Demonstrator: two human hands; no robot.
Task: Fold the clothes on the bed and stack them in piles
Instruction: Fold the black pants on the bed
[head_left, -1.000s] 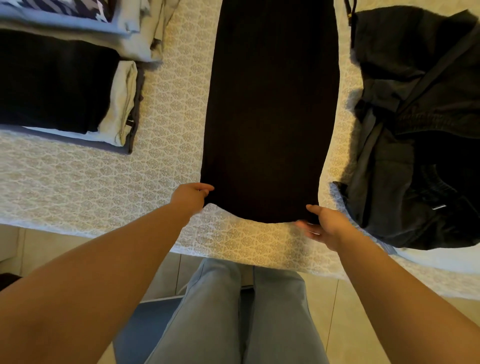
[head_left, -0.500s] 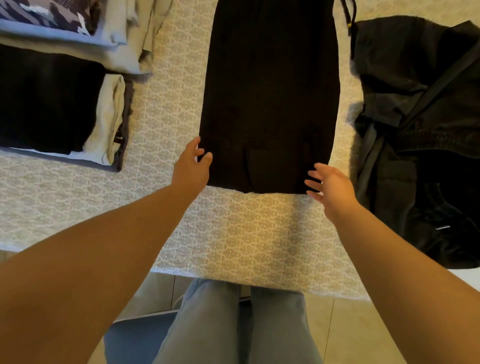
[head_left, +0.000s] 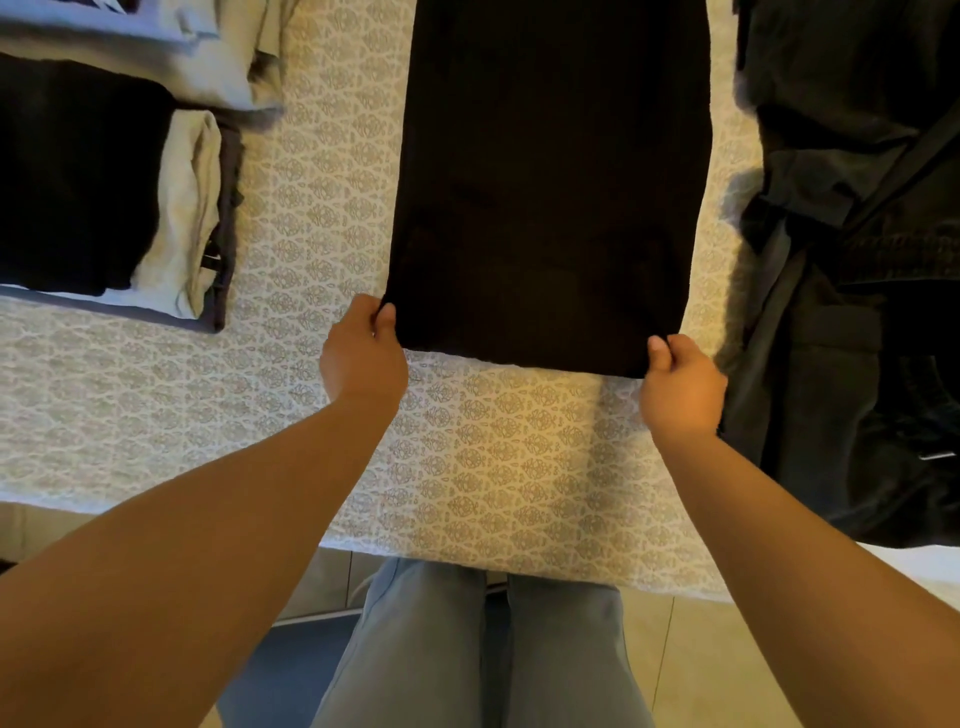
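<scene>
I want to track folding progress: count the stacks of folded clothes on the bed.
2, both at the far left. One stack has a black garment on top over cream and grey layers; a second stack of pale clothes lies behind it, cut off by the frame. More may be hidden beyond the edge.

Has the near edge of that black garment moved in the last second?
Yes. The black garment's near edge has moved away from the bed's front edge, showing more patterned cover. Both hands now pinch its corners: left hand, right hand.

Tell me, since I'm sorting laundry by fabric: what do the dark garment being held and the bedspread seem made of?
Dark garment: apparently a soft matte knit, faintly ribbed lengthwise, no sheen; fibre unclear. Bedspread: looks like woven or quilted cotton, matte, with a repeating beige medallion pattern on white.
</scene>
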